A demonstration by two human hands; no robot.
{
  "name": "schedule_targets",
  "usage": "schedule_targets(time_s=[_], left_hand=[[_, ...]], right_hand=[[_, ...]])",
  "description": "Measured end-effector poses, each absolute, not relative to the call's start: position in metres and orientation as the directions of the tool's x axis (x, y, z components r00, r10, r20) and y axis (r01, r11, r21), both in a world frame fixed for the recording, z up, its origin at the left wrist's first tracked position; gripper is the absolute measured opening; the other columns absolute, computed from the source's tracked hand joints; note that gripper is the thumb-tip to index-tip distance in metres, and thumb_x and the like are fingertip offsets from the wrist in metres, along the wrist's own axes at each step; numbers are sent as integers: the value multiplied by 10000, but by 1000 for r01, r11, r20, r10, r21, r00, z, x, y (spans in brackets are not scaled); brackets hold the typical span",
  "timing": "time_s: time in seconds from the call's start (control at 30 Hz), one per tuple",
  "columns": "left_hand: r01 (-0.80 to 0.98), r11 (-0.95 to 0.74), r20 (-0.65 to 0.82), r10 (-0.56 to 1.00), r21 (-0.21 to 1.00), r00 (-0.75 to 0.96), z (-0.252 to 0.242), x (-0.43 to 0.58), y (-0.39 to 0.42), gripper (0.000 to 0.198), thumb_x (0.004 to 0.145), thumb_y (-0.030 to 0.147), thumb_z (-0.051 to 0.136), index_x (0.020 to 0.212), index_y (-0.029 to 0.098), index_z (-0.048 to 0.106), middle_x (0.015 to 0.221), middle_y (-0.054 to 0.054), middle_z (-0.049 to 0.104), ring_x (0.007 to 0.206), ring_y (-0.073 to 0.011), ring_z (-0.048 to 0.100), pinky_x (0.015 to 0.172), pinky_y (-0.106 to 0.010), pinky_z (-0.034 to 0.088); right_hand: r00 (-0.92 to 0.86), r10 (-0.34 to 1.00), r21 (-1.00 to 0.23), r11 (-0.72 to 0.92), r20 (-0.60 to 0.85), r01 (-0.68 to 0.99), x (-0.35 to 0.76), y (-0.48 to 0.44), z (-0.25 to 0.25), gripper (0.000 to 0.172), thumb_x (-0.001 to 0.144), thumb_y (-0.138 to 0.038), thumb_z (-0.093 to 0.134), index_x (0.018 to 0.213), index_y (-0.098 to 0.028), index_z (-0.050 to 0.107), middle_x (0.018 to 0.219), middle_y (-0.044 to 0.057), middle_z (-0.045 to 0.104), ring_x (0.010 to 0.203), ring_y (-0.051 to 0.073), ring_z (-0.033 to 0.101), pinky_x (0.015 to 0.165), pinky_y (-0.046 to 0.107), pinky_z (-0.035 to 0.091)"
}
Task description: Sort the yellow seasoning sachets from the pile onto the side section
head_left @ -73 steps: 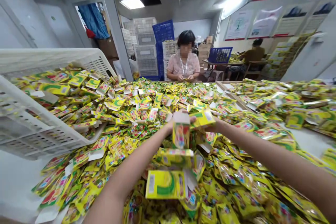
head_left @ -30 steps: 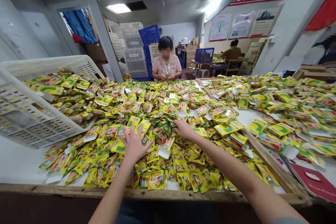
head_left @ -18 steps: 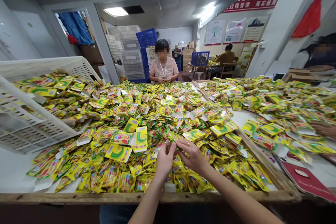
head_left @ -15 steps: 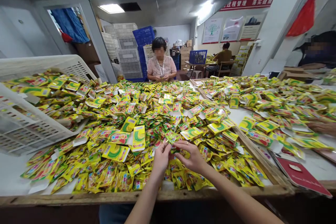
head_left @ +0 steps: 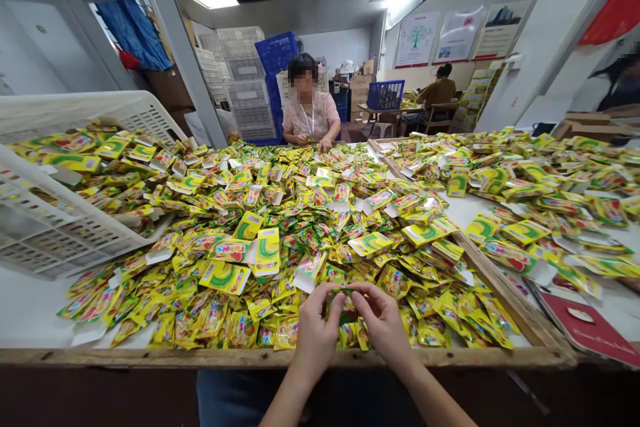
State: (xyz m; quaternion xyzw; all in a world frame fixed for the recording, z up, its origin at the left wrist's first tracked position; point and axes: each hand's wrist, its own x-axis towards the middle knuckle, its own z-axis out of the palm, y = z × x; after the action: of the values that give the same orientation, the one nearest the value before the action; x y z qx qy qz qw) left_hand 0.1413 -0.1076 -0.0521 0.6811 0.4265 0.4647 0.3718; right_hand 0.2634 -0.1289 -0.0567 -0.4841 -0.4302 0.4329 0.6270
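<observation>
Close to the table's front edge, my left hand (head_left: 320, 323) and my right hand (head_left: 383, 320) pinch a small green sachet (head_left: 346, 307) between them, thumbs on its near face. Part of the sachet is hidden behind my fingers. Just beyond my hands lies a small box (head_left: 309, 271) with its white flap out. Yellow sachets (head_left: 240, 328) are heaped along the front, left of my hands. Farther out, several flat yellow boxes (head_left: 267, 252) lie on the pile, and green sachets (head_left: 313, 230) show among them.
A white plastic crate (head_left: 100, 223) lies tipped at the left, spilling yellow boxes. A wooden divider (head_left: 500, 287) splits the table, with more boxes and a red booklet (head_left: 590, 320) to its right. Across the table sits a person (head_left: 310, 107). A wooden rim (head_left: 175, 358) edges the front.
Both hands have drawn back toward the front edge, holding the green sachet between them. The person opposite has reached one hand down to the pile. The view has shifted slightly.
</observation>
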Motion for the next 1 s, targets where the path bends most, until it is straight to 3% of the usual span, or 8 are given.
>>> schedule_targets(time_s=[0.1,0.17,0.3,0.4,0.53,0.77,0.87,1.0], left_hand=[[267,-493,454,869,828,199,-70,144,-136,232,896,293,429,901,210,646,837,-51,683,775,-168,637,694,-266,496],[270,-514,456,854,814,249,-82,142,-149,224,904,288,428,936,222,640,793,-40,685,706,-153,641,621,-240,495],[422,-400,327,915,814,237,-83,128,-147,259,914,368,424,922,209,627,614,2,609,534,-134,576,517,-227,451],[645,-350,222,936,679,274,-73,123,-128,206,858,376,533,917,212,643,750,-24,637,717,-184,605,684,-292,478],[768,-423,75,893,481,445,-70,132,-111,354,741,281,679,1089,241,627,995,-54,586,962,-229,556,852,-342,450],[851,-434,-33,886,295,463,-56,144,-104,302,672,364,747,919,231,634,1003,-56,603,988,-274,547,844,-391,418],[829,-475,-67,855,295,514,-49,151,-100,355,656,373,762,948,223,626,996,-67,637,982,-278,578,837,-372,429],[773,-528,-97,800,352,591,-54,161,-102,112,780,262,635,888,230,640,926,-42,684,893,-220,639,747,-291,460]], right_hand=[[153,988,-976,67,36,-208,262,-156,-65,341,662,-488,739,857,-209,731,762,40,710,714,186,658,674,293,553],[114,993,-980,17,-6,-197,270,-169,-72,310,636,-472,763,784,-201,738,720,40,711,703,195,664,679,303,556],[415,907,-992,-13,-66,-128,308,-178,-82,365,565,-508,785,734,-188,734,665,49,714,611,206,656,552,303,552],[654,757,-999,39,4,-38,335,-175,-82,413,514,-520,801,751,-190,734,698,56,726,626,207,657,555,302,551],[630,772,-996,79,86,40,337,-172,-76,385,591,-494,768,843,-204,744,766,60,735,644,203,663,569,309,552],[577,815,-996,83,49,-33,320,-169,-83,364,619,-473,762,871,-212,729,783,56,745,664,213,679,591,315,567],[594,804,-993,82,18,-82,321,-166,-88,396,609,-464,773,902,-205,715,810,58,749,724,227,690,631,321,576],[639,769,-989,101,11,-105,322,-163,-94,426,628,-455,765,950,-181,708,881,73,749,809,242,692,704,346,581]])
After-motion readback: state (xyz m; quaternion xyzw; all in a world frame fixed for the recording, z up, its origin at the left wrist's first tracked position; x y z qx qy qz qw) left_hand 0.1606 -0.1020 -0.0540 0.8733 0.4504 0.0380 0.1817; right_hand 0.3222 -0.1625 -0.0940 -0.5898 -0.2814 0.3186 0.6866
